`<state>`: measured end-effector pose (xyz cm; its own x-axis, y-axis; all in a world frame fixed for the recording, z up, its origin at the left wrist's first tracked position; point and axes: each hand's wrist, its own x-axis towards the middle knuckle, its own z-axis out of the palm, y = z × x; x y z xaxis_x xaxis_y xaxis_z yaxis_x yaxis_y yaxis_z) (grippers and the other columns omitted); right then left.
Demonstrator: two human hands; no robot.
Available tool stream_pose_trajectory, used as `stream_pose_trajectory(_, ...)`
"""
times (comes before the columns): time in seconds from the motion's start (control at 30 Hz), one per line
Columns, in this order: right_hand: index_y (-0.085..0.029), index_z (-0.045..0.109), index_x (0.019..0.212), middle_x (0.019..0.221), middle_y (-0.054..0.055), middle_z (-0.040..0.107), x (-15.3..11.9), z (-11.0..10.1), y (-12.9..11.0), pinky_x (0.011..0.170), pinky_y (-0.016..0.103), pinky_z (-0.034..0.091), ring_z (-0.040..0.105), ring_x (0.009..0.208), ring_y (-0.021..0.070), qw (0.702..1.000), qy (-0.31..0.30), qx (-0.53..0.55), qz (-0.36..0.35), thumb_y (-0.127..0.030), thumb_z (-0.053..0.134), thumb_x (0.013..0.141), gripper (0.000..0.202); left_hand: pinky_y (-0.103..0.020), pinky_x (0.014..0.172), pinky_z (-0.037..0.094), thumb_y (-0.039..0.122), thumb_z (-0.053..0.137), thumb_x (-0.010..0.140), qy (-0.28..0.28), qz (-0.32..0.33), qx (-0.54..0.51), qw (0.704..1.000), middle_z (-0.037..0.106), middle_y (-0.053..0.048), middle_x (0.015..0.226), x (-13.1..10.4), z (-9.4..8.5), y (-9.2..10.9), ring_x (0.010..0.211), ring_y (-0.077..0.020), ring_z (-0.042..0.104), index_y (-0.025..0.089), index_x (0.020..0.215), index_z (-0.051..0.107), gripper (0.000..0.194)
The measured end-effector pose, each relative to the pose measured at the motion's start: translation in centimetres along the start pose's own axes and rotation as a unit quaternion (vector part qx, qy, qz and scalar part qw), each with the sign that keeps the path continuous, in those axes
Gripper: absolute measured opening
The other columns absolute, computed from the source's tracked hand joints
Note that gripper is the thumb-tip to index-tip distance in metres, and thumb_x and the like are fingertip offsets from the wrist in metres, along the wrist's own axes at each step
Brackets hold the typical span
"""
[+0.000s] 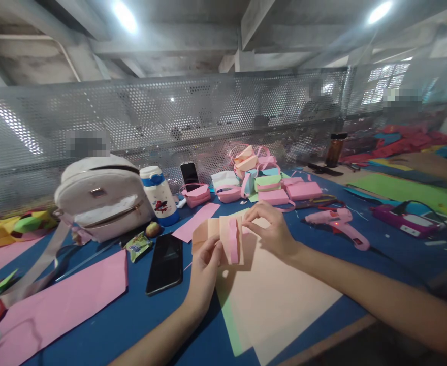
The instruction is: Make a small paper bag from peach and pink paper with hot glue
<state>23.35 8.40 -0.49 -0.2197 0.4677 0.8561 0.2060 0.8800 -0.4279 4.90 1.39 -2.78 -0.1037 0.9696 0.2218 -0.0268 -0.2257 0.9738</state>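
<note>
My left hand grips a folded peach-coloured paper piece between thumb and fingers, holding it a little above the table. A wavy pink paper strip runs down the front of this piece. At its right edge, the thumb and fingers of my right hand are pinched together. A bit of pink shows by those fingertips and looks like part of the strip, though the fingers partly cover it. Below both hands lies a large peach paper sheet, with green paper showing from under its left side.
A black phone, snack packet, bottle and white backpack stand left. Small paper bags line the back. A pink glue gun and purple power strip lie right. Pink paper covers the left front.
</note>
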Motion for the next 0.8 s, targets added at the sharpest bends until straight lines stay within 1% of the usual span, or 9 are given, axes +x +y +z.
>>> stream_pose_trajectory(0.07, -0.022, 0.063, 0.094, 0.098, 0.005, 0.066, 0.0, 0.1, -0.4, 0.083, 0.035, 0.044, 0.058, 0.097, 0.0216, 1.000, -0.012, 0.007, 0.023, -0.019, 0.064, 0.090, 0.005, -0.025, 0.070, 0.050, 0.044, 0.061, 0.086, -0.022, 0.045, 0.040, 0.998, 0.073, -0.006, 0.096, -0.2, 0.1, 0.4, 0.087, -0.0207, 0.066, 0.017, 0.107, 0.073, 0.036)
stream_pose_trajectory(0.17, -0.023, 0.054, 0.125, 0.128, 0.009, 0.055, -0.1, 0.3, -1.1, 0.094, 0.038, 0.042, 0.049, 0.119, 0.0238, 0.996, -0.045, 0.044, 0.068, -0.017, 0.059, 0.089, 0.037, -0.027, 0.075, 0.052, 0.041, 0.055, 0.090, -0.025, 0.085, 0.094, 0.992, 0.074, -0.008, 0.105, -0.5, 0.1, 0.9, 0.092, -0.0230, 0.067, 0.017, 0.110, 0.071, 0.035)
stream_pose_trajectory(0.23, -0.024, 0.048, 0.132, 0.136, 0.009, 0.050, -0.3, 0.4, -1.5, 0.102, 0.040, 0.038, 0.044, 0.126, 0.0237, 0.990, -0.073, 0.078, 0.091, -0.015, 0.055, 0.088, 0.045, -0.027, 0.071, 0.053, 0.037, 0.053, 0.092, -0.025, 0.102, 0.142, 0.984, 0.075, -0.008, 0.098, -0.6, -0.1, 1.0, 0.085, -0.0219, 0.068, 0.015, 0.109, 0.071, 0.033)
stream_pose_trajectory(0.4, -0.026, 0.050, 0.131, 0.136, 0.007, 0.051, -0.6, 0.4, -2.5, 0.107, 0.044, 0.037, 0.047, 0.126, 0.0244, 0.964, -0.132, 0.151, 0.175, -0.017, 0.052, 0.086, 0.046, -0.025, 0.076, 0.053, 0.027, 0.050, 0.093, -0.036, 0.186, 0.271, 0.944, 0.075, -0.007, 0.102, -0.3, -1.1, 1.0, 0.084, -0.0184, 0.070, 0.016, 0.110, 0.070, 0.028)
stream_pose_trajectory(0.5, -0.027, 0.051, 0.130, 0.134, 0.007, 0.052, -0.7, 0.5, -2.6, 0.106, 0.045, 0.039, 0.050, 0.122, 0.0242, 0.951, -0.155, 0.166, 0.209, -0.016, 0.052, 0.085, 0.046, -0.024, 0.068, 0.053, 0.022, 0.049, 0.092, -0.042, 0.223, 0.365, 0.903, 0.077, -0.004, 0.089, 0.3, -2.0, 0.8, 0.069, -0.0156, 0.070, 0.017, 0.115, 0.068, 0.031)
stream_pose_trajectory(0.57, -0.026, 0.051, 0.131, 0.134, 0.007, 0.052, -0.7, 0.5, -2.4, 0.107, 0.045, 0.038, 0.049, 0.123, 0.0239, 0.955, -0.158, 0.153, 0.201, -0.015, 0.051, 0.084, 0.048, -0.024, 0.063, 0.051, 0.020, 0.049, 0.091, -0.049, 0.251, 0.420, 0.871, 0.076, -0.003, 0.079, 0.7, -2.5, 0.8, 0.062, -0.0160, 0.068, 0.019, 0.111, 0.070, 0.030)
stream_pose_trajectory(0.63, -0.024, 0.050, 0.132, 0.134, 0.008, 0.053, -0.8, 0.5, -2.0, 0.107, 0.045, 0.037, 0.049, 0.123, 0.0239, 0.962, -0.156, 0.134, 0.178, -0.014, 0.049, 0.085, 0.049, -0.025, 0.063, 0.050, 0.019, 0.050, 0.089, -0.053, 0.272, 0.457, 0.845, 0.077, -0.004, 0.083, 1.0, -2.9, 0.9, 0.066, -0.0184, 0.069, 0.020, 0.106, 0.072, 0.028)
stream_pose_trajectory(0.73, -0.024, 0.048, 0.134, 0.134, 0.009, 0.054, -1.0, 0.6, -1.5, 0.105, 0.045, 0.039, 0.049, 0.123, 0.0241, 0.970, -0.167, 0.105, 0.142, -0.016, 0.047, 0.087, 0.047, -0.025, 0.066, 0.049, 0.019, 0.052, 0.090, -0.083, 0.262, 0.489, 0.828, 0.078, -0.006, 0.097, 1.3, -3.0, 1.3, 0.074, -0.0200, 0.071, 0.022, 0.108, 0.072, 0.027)
stream_pose_trajectory(0.8, -0.024, 0.050, 0.133, 0.132, 0.008, 0.055, -0.9, 0.6, -1.3, 0.104, 0.044, 0.040, 0.050, 0.121, 0.0240, 0.975, -0.178, 0.071, 0.116, -0.018, 0.050, 0.089, 0.044, -0.025, 0.067, 0.049, 0.020, 0.055, 0.090, -0.106, 0.244, 0.496, 0.826, 0.077, -0.006, 0.097, 1.5, -2.9, 1.6, 0.076, -0.0199, 0.070, 0.023, 0.108, 0.072, 0.025)
